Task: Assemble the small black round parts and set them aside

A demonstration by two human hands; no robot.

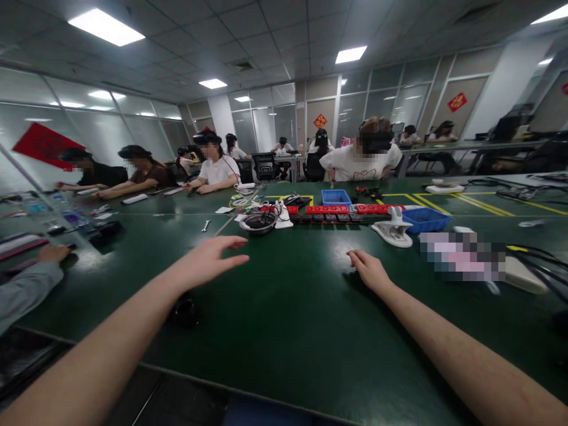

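- Two bare forearms reach forward over a dark green table (288, 331).
- The left hand (208, 257) hovers above the table, fingers spread, holding nothing.
- A small black cap (185, 309) sits on the table under the left forearm.
- The right hand (368, 269) rests palm down on the table, fingers loose, empty.
- A metal bowl (258, 223) stands beyond the left hand, well apart.
- A white clamp (393, 231) lies beyond the right hand, beside a blue tray (423, 219).
- A co-worker's sleeve (24, 290) shows far left.
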